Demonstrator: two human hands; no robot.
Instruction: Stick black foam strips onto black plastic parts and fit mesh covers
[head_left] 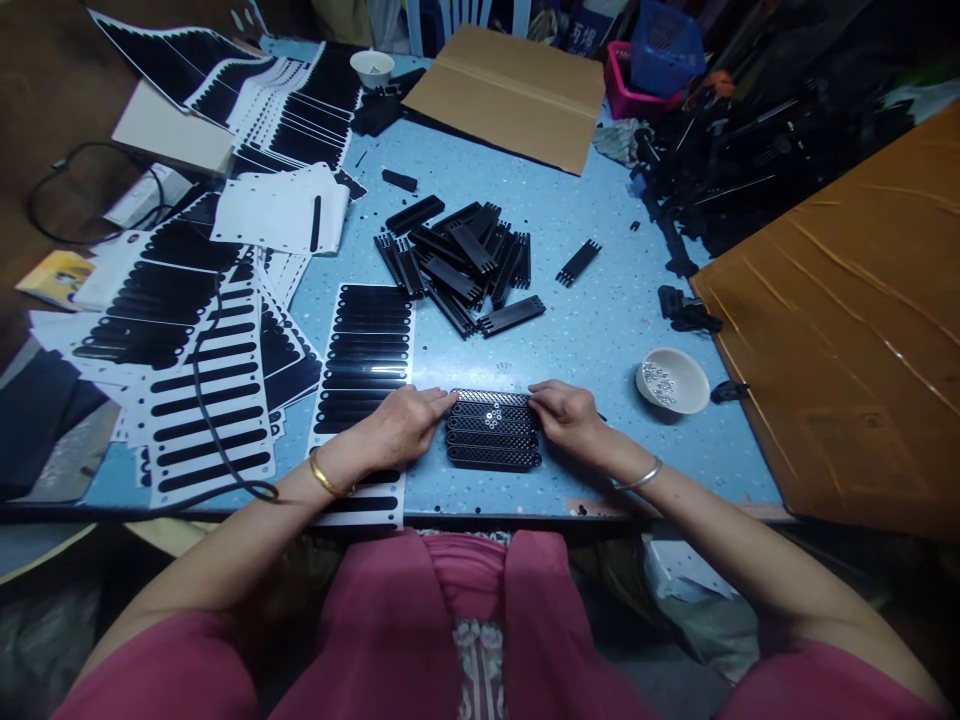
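Observation:
Several black textured strips (493, 455) lie side by side in a block near the table's front edge, with a few small silvery rings (492, 415) on top. My left hand (405, 425) is at the block's upper left corner, its fingers closed on the end of the top strip. At the upper right corner my right hand (568, 420) pinches the other end of that strip. Beyond the block is a loose pile of black plastic pieces (469, 255). A sheet of black adhesive strips (367, 350) lies partly under my left forearm.
A white bowl (690, 385) of small metal parts stands at the right, beside a large brown box (840, 330). Stacked sheets (210, 400) and a dark cable cover the left. Cardboard (517, 90), another bowl (372, 68) and baskets (664, 50) are at the back.

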